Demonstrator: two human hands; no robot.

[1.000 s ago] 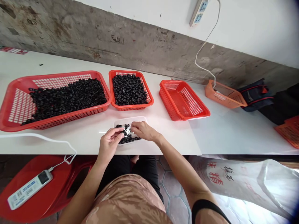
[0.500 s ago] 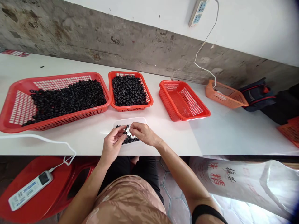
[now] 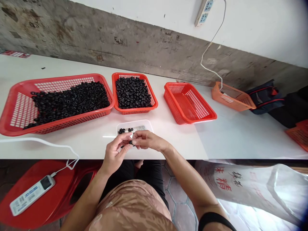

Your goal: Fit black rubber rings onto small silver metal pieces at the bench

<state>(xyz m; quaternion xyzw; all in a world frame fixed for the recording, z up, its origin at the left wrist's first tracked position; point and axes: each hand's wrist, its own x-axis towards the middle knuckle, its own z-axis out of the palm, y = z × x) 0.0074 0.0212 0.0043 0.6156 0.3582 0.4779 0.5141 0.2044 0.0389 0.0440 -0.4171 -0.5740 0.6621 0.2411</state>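
My left hand (image 3: 116, 150) pinches a small round black part (image 3: 131, 142) between thumb and fingertips, over the front of a shallow white tray (image 3: 148, 125). From the right, my right hand (image 3: 149, 140) meets it, its thumb and fingers pressed together at the black part. Whatever its fingertips grip is too small to make out. Behind my hands, the tray holds loose black parts (image 3: 121, 131) on the left and a heap of tiny silvery pieces (image 3: 141, 127) on the right. My fingers hide the tray's front.
A large red basket (image 3: 107, 110) and a smaller one (image 3: 134, 111), both with many black rings, stand at the left and middle. Right of them are another red basket (image 3: 190, 120) and an orange one (image 3: 234, 99). A white cable (image 3: 48, 143) crosses the table's front left.
My hands have come together and slightly nearer to me, so the right fingers now reach the black part. More of the tray's back and its silvery pieces show.
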